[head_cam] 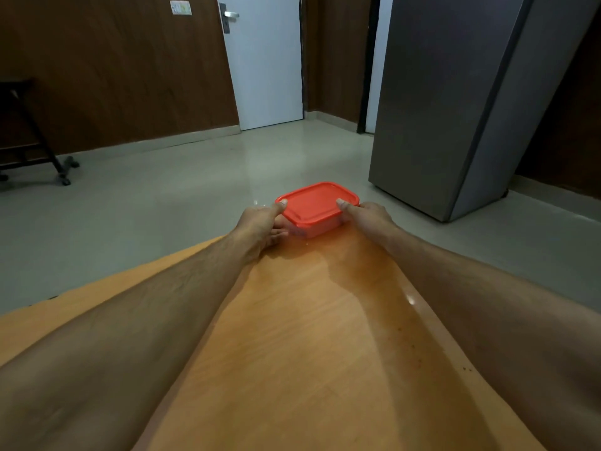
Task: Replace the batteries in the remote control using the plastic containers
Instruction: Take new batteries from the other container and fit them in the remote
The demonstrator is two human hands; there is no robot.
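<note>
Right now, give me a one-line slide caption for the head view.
Both hands, left hand and right hand, grip a red-lidded plastic container at the wooden table's far end.

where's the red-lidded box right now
In the head view the box sits at the table's far edge, centre, held between the left hand and right hand.

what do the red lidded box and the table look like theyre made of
The red lid looks like smooth moulded plastic with a raised rim and soft sheen. The box body under it seems translucent plastic, tinted red. The table looks like wood or wood-grain laminate, orange-brown, glossy enough to reflect light; which one is unclear.
</note>
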